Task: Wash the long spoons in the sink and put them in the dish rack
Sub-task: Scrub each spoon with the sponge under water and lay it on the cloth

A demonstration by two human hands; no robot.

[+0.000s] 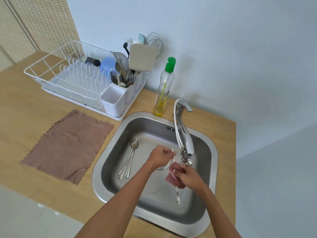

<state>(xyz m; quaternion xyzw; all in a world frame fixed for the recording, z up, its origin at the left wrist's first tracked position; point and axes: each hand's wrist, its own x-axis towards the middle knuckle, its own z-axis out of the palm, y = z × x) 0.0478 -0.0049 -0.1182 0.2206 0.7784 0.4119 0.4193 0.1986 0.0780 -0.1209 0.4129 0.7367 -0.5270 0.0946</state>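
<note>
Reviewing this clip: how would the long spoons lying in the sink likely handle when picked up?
The long spoons look like thin polished metal, so probably stiff and light. Lying flat and bunched on the steel sink floor, they may be slippery and hard to get fingers under. Picking one may drag its neighbours, since their handles overlap.

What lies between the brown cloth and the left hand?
In the head view, long spoons lie together on the sink floor between the brown cloth and left hand.
</note>
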